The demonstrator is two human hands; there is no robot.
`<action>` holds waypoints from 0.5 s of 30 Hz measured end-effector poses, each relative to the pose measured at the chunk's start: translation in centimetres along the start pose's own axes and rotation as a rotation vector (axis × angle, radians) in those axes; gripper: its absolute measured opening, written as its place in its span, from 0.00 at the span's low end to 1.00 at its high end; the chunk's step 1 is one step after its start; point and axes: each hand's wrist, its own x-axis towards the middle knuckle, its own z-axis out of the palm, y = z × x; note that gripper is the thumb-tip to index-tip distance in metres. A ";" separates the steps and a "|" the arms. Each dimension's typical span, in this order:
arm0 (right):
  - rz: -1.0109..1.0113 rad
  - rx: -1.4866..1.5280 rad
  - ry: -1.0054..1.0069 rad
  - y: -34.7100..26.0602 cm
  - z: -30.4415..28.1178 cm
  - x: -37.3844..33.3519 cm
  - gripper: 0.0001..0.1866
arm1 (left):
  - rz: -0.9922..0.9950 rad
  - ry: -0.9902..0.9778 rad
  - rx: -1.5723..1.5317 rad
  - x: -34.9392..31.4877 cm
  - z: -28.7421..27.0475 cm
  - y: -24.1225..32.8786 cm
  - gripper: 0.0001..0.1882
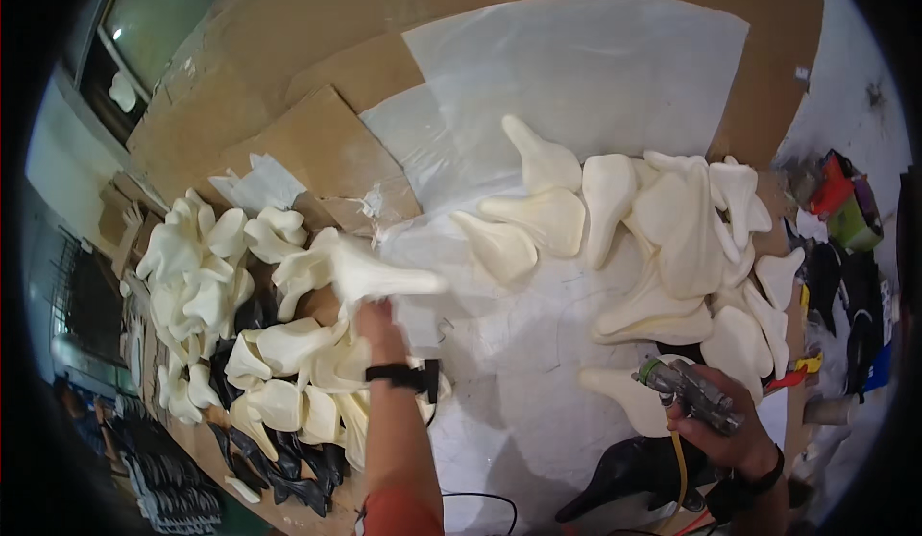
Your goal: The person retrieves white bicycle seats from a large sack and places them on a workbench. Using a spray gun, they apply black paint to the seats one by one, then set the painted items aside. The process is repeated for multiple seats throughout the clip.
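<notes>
My left hand [376, 323] is closed on the underside of a cream foam bicycle saddle pad [370, 272], its narrow nose pointing right. The fingers are mostly hidden beneath the pad, which is slightly blurred. At the lower right my right hand [735, 430] is wrapped round a grey metal spray gun [699, 394] with a green fitting on its end. A yellow hose [681, 464] hangs down from the gun. Just beyond the gun lies a cream saddle pad [624, 392], and below it a black saddle shell [629, 478].
Piled cream saddle pads [197, 277] crowd the left side, with several black shells [288, 474] in front. More pads [663, 219] overlap at the right. Cardboard [331, 147] and plastic sheeting [576, 65] stand behind the white work surface [490, 373]. A black cable [499, 498] crosses the near edge.
</notes>
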 end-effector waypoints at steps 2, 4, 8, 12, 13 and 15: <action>0.014 0.037 0.025 1.3 -0.6 0.4 0.27 | 0.029 0.008 -0.023 -2.2 1.5 2.5 0.23; 0.028 0.021 0.014 1.4 -0.5 1.1 0.28 | 0.059 -0.023 0.133 -4.0 3.0 2.8 0.25; 0.040 0.158 -0.042 0.3 0.8 1.4 0.28 | 0.312 -0.224 1.073 -3.6 7.0 -6.1 0.26; -0.037 0.112 -0.032 -0.3 -1.0 0.2 0.29 | -0.255 -0.317 0.960 -5.4 9.4 -9.4 0.15; -0.057 0.062 -0.035 -0.2 -1.3 -0.2 0.29 | -0.193 -0.306 0.932 -6.0 8.8 -9.8 0.15; -0.006 -0.033 -0.034 -1.5 -1.3 0.2 0.28 | -0.066 -0.275 0.872 -7.0 8.0 -9.9 0.16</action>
